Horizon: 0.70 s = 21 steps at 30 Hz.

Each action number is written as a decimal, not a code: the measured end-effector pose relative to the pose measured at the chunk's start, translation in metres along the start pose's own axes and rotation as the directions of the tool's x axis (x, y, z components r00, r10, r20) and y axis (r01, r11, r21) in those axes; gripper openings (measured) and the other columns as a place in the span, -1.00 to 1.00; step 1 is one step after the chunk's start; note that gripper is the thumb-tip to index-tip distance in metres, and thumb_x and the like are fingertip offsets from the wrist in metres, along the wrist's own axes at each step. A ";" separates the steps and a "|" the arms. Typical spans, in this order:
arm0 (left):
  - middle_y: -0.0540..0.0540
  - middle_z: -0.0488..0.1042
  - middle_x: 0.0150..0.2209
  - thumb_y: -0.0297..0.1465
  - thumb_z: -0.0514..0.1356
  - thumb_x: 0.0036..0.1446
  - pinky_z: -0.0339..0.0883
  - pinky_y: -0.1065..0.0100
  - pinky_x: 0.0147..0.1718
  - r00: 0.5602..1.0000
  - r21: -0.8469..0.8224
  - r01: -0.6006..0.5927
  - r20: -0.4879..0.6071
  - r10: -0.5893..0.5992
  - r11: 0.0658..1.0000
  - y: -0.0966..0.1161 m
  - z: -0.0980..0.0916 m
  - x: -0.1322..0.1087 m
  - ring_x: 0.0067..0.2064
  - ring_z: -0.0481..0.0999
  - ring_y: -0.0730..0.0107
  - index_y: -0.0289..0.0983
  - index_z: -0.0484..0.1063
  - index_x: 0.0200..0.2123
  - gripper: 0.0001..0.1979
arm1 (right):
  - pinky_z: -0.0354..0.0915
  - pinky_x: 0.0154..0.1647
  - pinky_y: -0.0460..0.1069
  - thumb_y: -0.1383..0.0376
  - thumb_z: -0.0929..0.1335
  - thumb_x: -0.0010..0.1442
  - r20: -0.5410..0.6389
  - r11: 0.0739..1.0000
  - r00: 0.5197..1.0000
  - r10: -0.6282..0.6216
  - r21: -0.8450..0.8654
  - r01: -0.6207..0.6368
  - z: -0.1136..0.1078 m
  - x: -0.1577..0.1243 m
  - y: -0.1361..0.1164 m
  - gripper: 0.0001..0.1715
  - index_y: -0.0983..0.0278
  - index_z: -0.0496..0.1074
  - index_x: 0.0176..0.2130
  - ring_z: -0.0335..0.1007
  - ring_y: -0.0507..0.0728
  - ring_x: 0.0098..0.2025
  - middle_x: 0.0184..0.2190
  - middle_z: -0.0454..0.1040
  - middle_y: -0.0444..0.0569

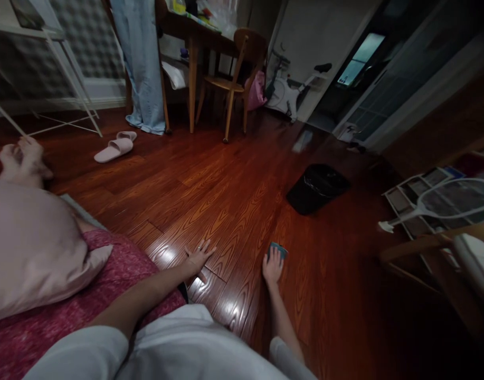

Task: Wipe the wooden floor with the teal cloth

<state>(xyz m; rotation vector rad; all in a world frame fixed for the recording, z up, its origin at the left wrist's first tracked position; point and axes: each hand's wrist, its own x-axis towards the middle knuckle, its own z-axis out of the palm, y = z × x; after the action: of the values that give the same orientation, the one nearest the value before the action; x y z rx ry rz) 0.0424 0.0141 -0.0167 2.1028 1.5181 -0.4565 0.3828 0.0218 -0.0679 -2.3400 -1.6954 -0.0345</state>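
My left hand [199,260] is spread out over the glossy reddish wood floor [226,221], with nothing in it and a ring on one finger. To its right, my right hand [273,268] presses down on a folded teal cloth [280,248] against the floorboards. Part of the cloth sticks out past the fingertips, and the rest is hidden under the palm. A black trash bin [316,187] lined with a bag stands beyond my right hand.
At left, a pink pillow [31,243] lies on a red cover [123,264], near a person's bare feet [24,161]. Pink slippers [114,150], a wooden chair [229,84] and an exercise bike [285,92] stand farther off. A racket [455,198] juts out at right.
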 end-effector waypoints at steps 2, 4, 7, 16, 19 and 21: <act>-0.27 -0.62 0.44 -0.15 0.61 -0.53 -0.26 -0.76 -0.10 1.000 0.014 -0.001 -0.004 0.002 1.000 0.000 0.000 -0.001 0.32 -0.65 -0.65 0.09 -0.34 0.43 0.57 | -0.09 0.37 0.28 0.16 -0.01 0.36 -0.042 0.993 0.993 0.114 -0.006 -0.115 -0.003 -0.002 0.029 -0.28 0.31 0.06 0.40 -0.13 0.22 0.44 0.39 0.12 0.14; -0.26 -0.62 0.44 -0.13 0.61 -0.52 -0.24 -0.77 -0.12 1.000 0.024 -0.010 -0.003 0.010 1.000 0.000 -0.002 -0.002 0.32 -0.64 -0.65 0.11 -0.36 0.43 0.56 | -0.08 0.36 0.30 0.16 -0.02 0.35 -0.078 0.981 0.979 0.191 -0.004 -0.192 -0.004 -0.011 0.046 -0.27 0.31 0.06 0.40 -0.11 0.25 0.44 0.38 0.13 0.16; -0.29 -0.61 0.44 -0.12 0.61 -0.52 -0.25 -0.77 -0.12 1.000 0.019 -0.008 0.008 0.008 1.000 0.002 -0.004 -0.005 0.33 -0.63 -0.63 0.11 -0.35 0.43 0.57 | -0.07 0.35 0.34 0.16 -0.01 0.35 -0.120 0.968 0.961 0.250 0.010 -0.251 0.000 -0.033 0.043 -0.27 0.32 0.05 0.40 -0.11 0.30 0.43 0.38 0.11 0.21; -0.33 -0.58 0.44 -0.14 0.61 -0.50 -0.24 -0.76 -0.10 1.000 0.028 0.007 0.010 -0.007 1.000 0.001 -0.002 -0.003 0.33 -0.67 -0.60 0.05 -0.33 0.44 0.56 | -0.22 0.40 0.28 0.19 0.02 0.36 0.039 0.995 0.996 -0.081 0.061 0.079 0.014 -0.089 -0.082 -0.29 0.34 0.01 0.41 -0.28 0.24 0.47 0.44 -0.03 0.10; -0.30 -0.59 0.44 -0.12 0.60 -0.48 -0.22 -0.75 -0.09 1.000 0.054 -0.002 -0.004 0.002 0.999 0.001 -0.001 -0.002 0.34 -0.65 -0.57 0.02 -0.35 0.44 0.55 | -0.26 0.41 0.23 0.20 0.04 0.37 0.073 0.974 0.973 -0.219 0.072 0.214 0.015 -0.088 -0.121 -0.32 0.29 0.03 0.40 -0.27 0.20 0.47 0.45 -0.07 0.04; -0.29 -0.59 0.44 -0.11 0.60 -0.47 -0.22 -0.74 -0.07 1.000 0.056 -0.004 -0.004 0.004 0.998 0.001 0.000 -0.002 0.35 -0.63 -0.54 0.01 -0.35 0.44 0.54 | -0.26 0.41 0.21 0.20 0.05 0.38 0.081 0.958 0.956 -0.281 0.079 0.275 0.016 -0.080 -0.137 -0.33 0.28 0.05 0.40 -0.26 0.19 0.47 0.45 -0.06 0.03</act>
<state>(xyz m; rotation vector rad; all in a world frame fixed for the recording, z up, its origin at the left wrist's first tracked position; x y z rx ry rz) 0.0430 0.0124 -0.0153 2.1498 1.5199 -0.4985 0.2262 -0.0095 -0.0713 -2.0670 -2.0259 0.0779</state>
